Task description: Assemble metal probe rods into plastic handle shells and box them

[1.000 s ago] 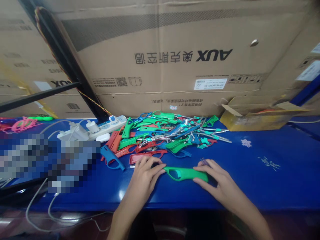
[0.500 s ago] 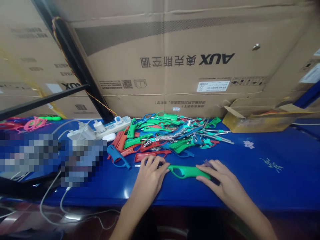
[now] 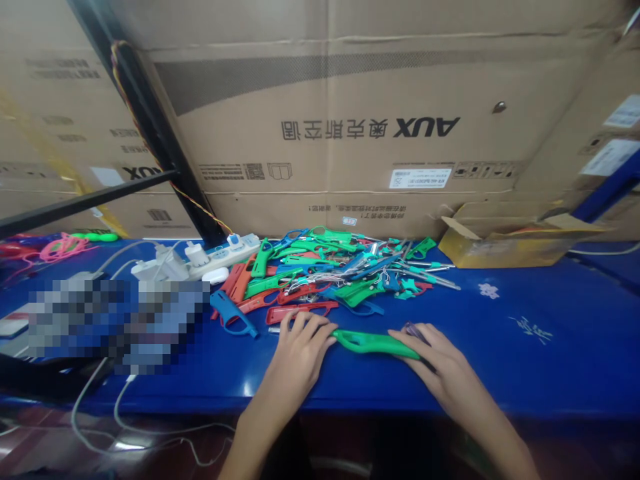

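Between my two hands, low over the blue table, lies a green lighter [image 3: 373, 343] of the long-nosed kind. My left hand [image 3: 304, 343] is closed round its nose end, and a silver tube tip [image 3: 273, 330] shows to the left of the fingers. At the other end, my right hand [image 3: 434, 348] grips the green handle. Something small and purple [image 3: 413, 329] shows by the right index finger; its kind I cannot make out. Behind the hands spreads a pile of green, red and blue lighter casings [image 3: 320, 267], mixed with metal tubes [image 3: 430, 273] and thin white wires.
A white power strip [image 3: 227, 257] with chargers stands left of the pile, beside two blurred-out devices. An opened cardboard box [image 3: 505, 250] is at the right. Large AUX cartons [image 3: 350, 87] wall off the back. Pink and red items [image 3: 63, 248] lie far left.
The green lighter has turned slightly about its length, and its trigger opening looks narrower. Both hands keep hold of it. The whole view has shifted a little.
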A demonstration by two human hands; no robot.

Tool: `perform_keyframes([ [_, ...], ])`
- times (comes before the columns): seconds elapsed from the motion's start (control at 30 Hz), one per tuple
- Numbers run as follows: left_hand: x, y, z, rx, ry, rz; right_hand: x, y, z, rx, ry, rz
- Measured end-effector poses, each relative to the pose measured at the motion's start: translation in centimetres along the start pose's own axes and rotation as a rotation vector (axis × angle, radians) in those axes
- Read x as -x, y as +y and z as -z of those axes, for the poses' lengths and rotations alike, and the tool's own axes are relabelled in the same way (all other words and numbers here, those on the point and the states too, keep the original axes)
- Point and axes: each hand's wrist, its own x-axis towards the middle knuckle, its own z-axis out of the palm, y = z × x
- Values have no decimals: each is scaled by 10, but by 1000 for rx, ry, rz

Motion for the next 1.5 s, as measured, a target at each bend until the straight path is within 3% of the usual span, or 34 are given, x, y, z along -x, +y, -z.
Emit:
perform_keyframes([
  [0.27,2,4,6,81,-64,-21,2,-1,-2,105,43,35],
  [0.73,3,3,2,-14,54,-117,8,2,-2,-4,-11,71],
  [0.9,0,8,5,-51,107,-141,3,-3,3,-95,-49,-15],
  [1.1,0,12,4,-30,103,-105,-13,-18,17,-183,-193,-137],
  [1.3,3,9,9,44,157,4,-11,-12,15,-205,-156,-153],
  [1.5,0,7,11,83,160,-47,-8,-5,10,-212,-71,-193],
])
